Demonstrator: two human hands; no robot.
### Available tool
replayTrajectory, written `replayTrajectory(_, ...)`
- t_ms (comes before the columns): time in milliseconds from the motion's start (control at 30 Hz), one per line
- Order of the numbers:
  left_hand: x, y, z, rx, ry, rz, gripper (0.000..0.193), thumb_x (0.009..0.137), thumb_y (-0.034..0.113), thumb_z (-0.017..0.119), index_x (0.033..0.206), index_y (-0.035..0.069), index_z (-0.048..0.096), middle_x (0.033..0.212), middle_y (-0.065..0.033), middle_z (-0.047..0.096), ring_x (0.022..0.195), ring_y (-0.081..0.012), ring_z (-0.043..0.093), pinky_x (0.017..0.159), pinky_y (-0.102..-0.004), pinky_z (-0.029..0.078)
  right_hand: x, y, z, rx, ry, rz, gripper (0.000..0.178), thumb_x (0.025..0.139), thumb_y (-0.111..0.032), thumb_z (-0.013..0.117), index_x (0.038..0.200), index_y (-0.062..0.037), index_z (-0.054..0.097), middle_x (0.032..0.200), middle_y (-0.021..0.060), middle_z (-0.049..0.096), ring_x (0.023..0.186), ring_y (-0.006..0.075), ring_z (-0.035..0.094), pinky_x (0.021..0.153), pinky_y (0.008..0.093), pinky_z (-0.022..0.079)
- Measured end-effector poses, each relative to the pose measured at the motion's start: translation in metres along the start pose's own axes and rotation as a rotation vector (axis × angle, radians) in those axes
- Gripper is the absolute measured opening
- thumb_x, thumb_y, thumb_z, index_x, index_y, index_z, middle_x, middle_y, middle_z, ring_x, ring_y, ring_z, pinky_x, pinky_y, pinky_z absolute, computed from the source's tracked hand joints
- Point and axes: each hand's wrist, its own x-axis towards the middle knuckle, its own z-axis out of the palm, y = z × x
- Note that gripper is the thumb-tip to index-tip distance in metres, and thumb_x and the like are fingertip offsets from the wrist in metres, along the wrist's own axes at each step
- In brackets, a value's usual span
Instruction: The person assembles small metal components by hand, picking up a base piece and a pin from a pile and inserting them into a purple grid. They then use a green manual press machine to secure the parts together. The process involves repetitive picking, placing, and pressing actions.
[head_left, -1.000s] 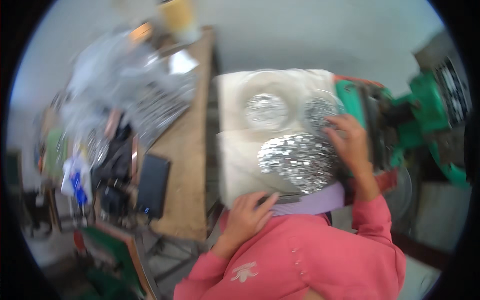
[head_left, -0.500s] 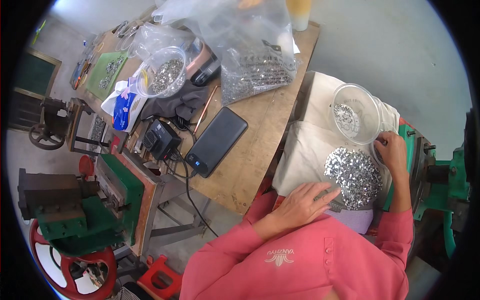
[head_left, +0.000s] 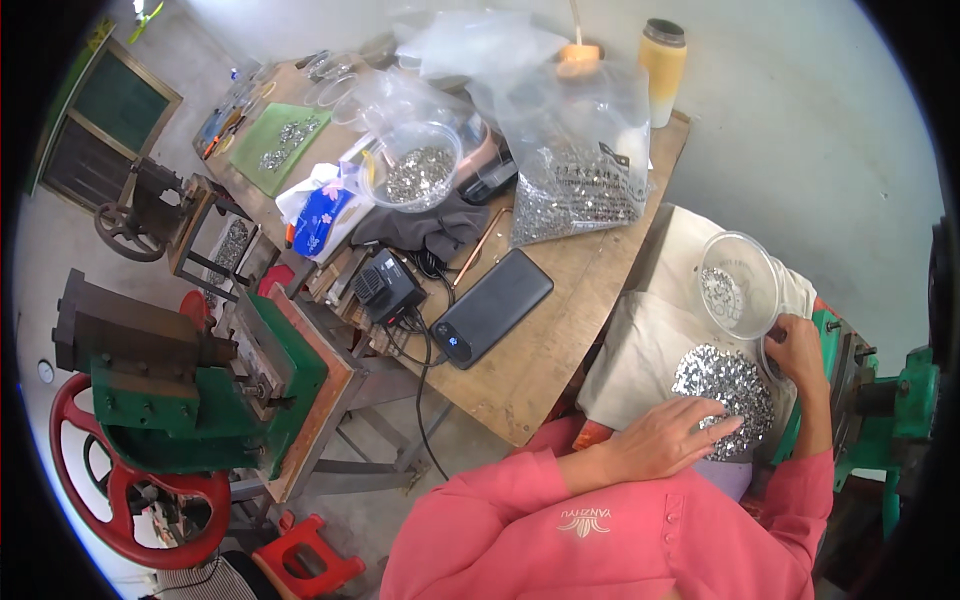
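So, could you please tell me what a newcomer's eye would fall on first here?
Probably the glittering silver pile on the cloth at right, with the left hand at its near edge. Then the red wheel on the green machine at lower left, and the black slab on the table in the middle.

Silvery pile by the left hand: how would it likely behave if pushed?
The silvery pile would probably spread rather than move as one, being many small loose pieces. Single pieces may slide easily under the left hand, since they look smooth and shiny. The cream cloth beneath might ruck up, as it shows folds.
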Motion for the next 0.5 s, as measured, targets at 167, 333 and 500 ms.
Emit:
replayTrajectory(167,0.017,0.012,-0.006,-0.061,-0.039,-0.008,0.053,0.083,0.009,0.069,0.133,0.004,0.057,0.117,-0.0140,0.055,0.102,-0.0304,0.058,0.087,-0.0412,0.049,0.001,-0.007,-0.006,0.078,-0.018,-0.032,0.017,0.068,-0.009,0.071,0.079,0.0034,0.071,0.073,0.0188,0.069,0.066,0.0301,0.070,0.066,0.0366,0.054)
replayTrajectory(333,0.040,0.021,-0.011,-0.076,-0.111,0.002,0.045,0.082,0.008,0.070,0.125,0.002,0.060,0.112,-0.0135,0.055,0.102,-0.0306,0.057,0.087,-0.0417,0.049,-0.004,0.002,-0.005,0.165,-0.011,-0.036,0.017,0.068,-0.008,0.072,0.081,0.0030,0.073,0.071,0.0171,0.070,0.063,0.0251,0.069,0.065,0.0335,0.054)
replayTrajectory(500,0.063,0.021,-0.011,-0.096,-0.078,0.044,0.033,0.082,0.007,0.069,0.114,0.001,0.063,0.105,-0.0123,0.056,0.098,-0.0304,0.057,0.084,-0.0410,0.049,-0.014,0.013,-0.001,0.282,0.023,0.039,0.014,0.069,-0.007,0.072,0.080,0.0025,0.072,0.066,0.0114,0.068,0.060,0.0148,0.064,0.059,0.0295,0.050)
